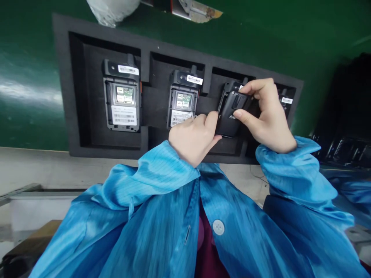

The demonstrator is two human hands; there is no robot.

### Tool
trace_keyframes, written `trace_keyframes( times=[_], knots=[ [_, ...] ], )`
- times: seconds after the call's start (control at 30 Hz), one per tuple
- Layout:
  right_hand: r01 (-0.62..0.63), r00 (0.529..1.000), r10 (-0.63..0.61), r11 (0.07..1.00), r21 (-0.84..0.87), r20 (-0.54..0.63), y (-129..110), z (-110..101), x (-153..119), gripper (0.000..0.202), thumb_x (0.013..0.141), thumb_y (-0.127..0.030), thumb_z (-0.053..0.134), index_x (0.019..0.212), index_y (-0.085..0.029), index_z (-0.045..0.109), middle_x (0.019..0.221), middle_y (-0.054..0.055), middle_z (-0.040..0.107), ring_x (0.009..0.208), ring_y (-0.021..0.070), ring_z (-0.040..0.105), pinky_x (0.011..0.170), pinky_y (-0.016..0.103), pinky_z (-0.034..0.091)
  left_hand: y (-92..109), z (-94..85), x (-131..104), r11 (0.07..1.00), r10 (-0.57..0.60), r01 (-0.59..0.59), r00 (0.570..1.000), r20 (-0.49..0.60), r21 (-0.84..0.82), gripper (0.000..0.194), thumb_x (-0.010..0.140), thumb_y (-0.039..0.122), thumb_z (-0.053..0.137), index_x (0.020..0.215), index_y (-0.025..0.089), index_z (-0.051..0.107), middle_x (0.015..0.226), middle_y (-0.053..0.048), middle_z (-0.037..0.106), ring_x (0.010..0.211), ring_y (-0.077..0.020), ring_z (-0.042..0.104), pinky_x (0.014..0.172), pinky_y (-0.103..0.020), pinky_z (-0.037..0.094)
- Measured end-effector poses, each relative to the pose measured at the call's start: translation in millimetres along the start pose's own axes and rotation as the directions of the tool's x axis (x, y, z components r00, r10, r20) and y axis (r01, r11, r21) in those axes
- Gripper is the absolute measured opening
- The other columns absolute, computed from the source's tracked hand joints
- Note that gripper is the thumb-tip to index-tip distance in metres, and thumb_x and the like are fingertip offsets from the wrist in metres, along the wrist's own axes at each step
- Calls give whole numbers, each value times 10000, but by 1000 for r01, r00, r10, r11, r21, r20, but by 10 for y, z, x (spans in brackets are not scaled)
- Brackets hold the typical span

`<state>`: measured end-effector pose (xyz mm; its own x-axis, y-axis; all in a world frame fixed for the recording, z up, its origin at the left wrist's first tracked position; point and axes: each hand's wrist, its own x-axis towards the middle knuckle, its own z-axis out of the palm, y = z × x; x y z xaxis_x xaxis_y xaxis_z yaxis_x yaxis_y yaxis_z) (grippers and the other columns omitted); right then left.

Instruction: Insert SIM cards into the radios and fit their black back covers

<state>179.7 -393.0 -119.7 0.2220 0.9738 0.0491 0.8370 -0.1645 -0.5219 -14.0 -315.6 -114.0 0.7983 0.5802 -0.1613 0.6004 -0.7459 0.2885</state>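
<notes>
A black handheld radio [225, 98] sits in the third compartment of a black foam tray [98, 152]. A black battery cover [228, 125] with white lettering lies over its back, slightly askew. My right hand [268, 116] pinches the cover's upper part between thumb and fingers. My left hand [194, 137] is curled at the lower left corner, index finger on the side edge and thumb by the bottom edge; its grip is partly hidden. Left of it lies a second radio [184, 88], its back open to a green board and labels; my left hand hides its lower end.
Another open-backed radio [122, 96] rests in the leftmost compartment. A further radio [285, 101] shows partly behind my right hand. Beyond the tray, on the green tabletop [261, 34], are a clear plastic bag [113, 9] and a worn metal piece [199, 11]. Dark objects [344, 127] stand at right.
</notes>
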Motion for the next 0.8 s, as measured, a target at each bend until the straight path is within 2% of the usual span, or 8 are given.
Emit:
trace_keyframes(
  times=[0.1, 0.23, 0.37, 0.47, 0.63, 0.8],
  knots=[
    [51, 998, -55, 994, -100, -34, -15, 37, -12, 399, 929, -525, 512, 1174, -210, 512, 1148, 102, 545, 1101, 268, 478, 977, 500, 407, -3, 14, 0, 1000, 12, -12, 1000, -3, 5, 496, 891, 469, 610, 1301, 197, 549, 968, -24, 696, 831, -226, 681, 544, -332, 380],
    [33, 998, -44, 971, -236, -42, -14, 108, -41, 429, 936, -472, 521, 1245, -173, 514, 1218, 133, 519, 1145, 281, 457, 1005, 500, 373, -17, 28, 2, 999, 49, -48, 999, -21, 9, 515, 902, 480, 584, 1321, 184, 539, 956, -26, 692, 806, -230, 680, 522, -341, 372],
    [50, 994, -80, 930, -364, -68, -30, 181, -91, 422, 949, -431, 503, 1272, -160, 519, 1241, 146, 498, 1147, 289, 448, 1000, 498, 389, 3, 3, 2, 1000, 10, -10, 1000, 14, 26, 557, 903, 477, 591, 1370, 189, 503, 987, -38, 700, 836, -226, 685, 541, -338, 402],
    [64, 991, -110, 896, -439, -79, -57, 235, -127, 408, 958, -401, 477, 1291, -166, 508, 1234, 129, 504, 1164, 297, 449, 1068, 548, 346, 18, -3, -5, 999, -5, 4, 1000, 6, 44, 636, 894, 481, 604, 1443, 204, 440, 1021, -29, 699, 820, -218, 681, 553, -343, 423],
    [56, 989, -116, 864, -500, -91, -98, 293, -149, 355, 962, -331, 456, 1271, -167, 519, 1150, 114, 534, 1169, 282, 463, 1154, 576, 264, 46, 2, 15, 995, 69, -70, 997, 20, 71, 639, 915, 417, 580, 1499, 260, 372, 934, -18, 678, 773, -209, 671, 530, -342, 425],
    [63, 987, -127, 866, -497, -97, -113, 321, -119, 342, 953, -290, 468, 1264, -164, 536, 1103, 100, 562, 1146, 278, 464, 1171, 596, 220, 92, -73, 116, 991, 57, -69, 993, 102, 115, 701, 891, 436, 610, 1515, 253, 346, 975, -39, 684, 822, -239, 683, 537, -341, 449]
  ],
)
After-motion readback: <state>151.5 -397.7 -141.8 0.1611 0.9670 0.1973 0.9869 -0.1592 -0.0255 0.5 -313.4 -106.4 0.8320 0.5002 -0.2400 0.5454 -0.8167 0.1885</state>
